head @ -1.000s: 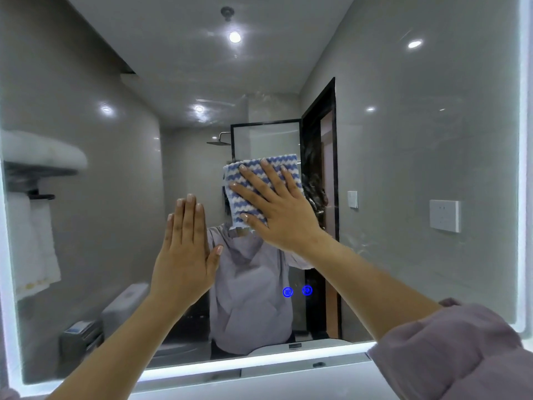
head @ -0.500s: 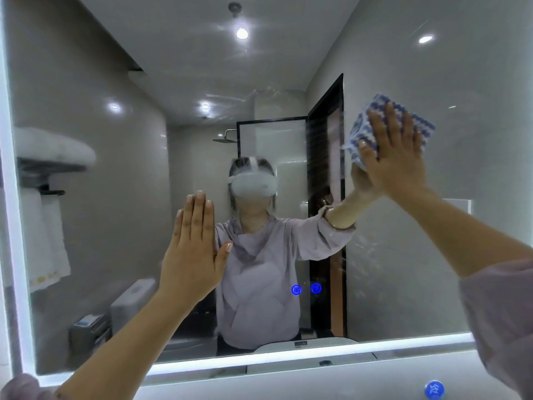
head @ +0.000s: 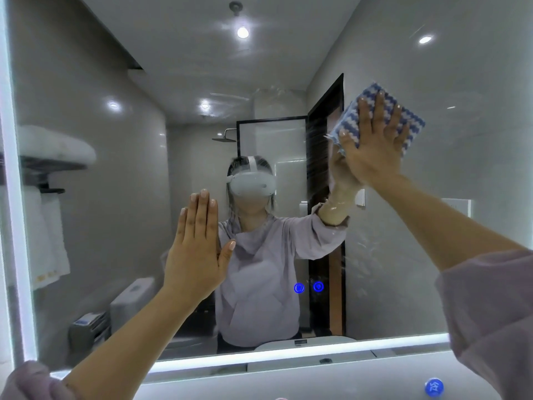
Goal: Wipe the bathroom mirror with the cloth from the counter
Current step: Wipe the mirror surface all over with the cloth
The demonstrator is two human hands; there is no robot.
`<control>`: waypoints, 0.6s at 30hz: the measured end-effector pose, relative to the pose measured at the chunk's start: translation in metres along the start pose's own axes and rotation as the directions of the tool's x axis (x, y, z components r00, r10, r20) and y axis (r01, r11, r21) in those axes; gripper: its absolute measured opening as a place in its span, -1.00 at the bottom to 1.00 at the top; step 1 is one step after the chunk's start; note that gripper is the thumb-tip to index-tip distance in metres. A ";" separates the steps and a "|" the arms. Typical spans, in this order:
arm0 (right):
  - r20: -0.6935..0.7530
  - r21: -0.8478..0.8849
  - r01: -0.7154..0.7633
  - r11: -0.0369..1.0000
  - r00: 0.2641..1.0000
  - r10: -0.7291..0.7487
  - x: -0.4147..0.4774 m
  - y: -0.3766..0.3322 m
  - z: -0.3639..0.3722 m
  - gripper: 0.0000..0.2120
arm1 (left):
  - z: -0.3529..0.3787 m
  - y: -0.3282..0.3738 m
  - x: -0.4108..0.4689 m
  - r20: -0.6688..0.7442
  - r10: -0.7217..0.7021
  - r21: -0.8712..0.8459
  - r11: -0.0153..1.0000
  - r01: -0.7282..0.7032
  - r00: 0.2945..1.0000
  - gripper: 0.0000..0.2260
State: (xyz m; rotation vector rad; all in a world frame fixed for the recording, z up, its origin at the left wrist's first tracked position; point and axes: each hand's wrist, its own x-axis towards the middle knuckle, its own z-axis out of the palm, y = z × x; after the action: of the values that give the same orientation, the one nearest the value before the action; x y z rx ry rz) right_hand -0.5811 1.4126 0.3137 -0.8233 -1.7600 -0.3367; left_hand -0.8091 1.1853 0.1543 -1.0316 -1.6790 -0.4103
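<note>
Right hand (head: 375, 145) lay flat, fingers spread, pressing a fuzzy blue-and-white zigzag cloth (head: 383, 119) against the upper right of the glossy, LED-edged mirror (head: 461, 168). Left hand (head: 196, 252) was flat and empty, fingers together, at the glass lower left. Two blue touch icons (head: 308, 287) glowed on the mirror; a round blue button (head: 433, 387) below carried a white character, too blurred to read.
</note>
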 end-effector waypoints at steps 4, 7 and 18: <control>-0.008 0.006 0.072 0.997 0.997 -0.072 0.006 -0.039 -0.001 -0.29 | 0.001 0.000 -0.001 0.004 0.001 0.000 1.000 -0.001 1.000 -0.32; -0.020 0.038 0.149 0.988 0.989 -0.148 0.010 -0.072 0.000 -0.31 | 0.001 0.000 0.000 0.000 -0.001 -0.007 1.000 0.001 1.000 -0.32; 0.059 -0.053 0.610 0.791 0.792 -0.607 -0.010 -0.220 0.008 -0.42 | 0.002 0.001 -0.001 -0.016 -0.019 0.012 1.000 0.019 1.000 -0.33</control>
State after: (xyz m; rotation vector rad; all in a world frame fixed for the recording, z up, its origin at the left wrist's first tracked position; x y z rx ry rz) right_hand -0.7340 1.2564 0.3397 -0.2765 -2.0320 -0.8196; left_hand -0.8097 1.1868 0.1519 -1.0016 -1.6763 -0.4195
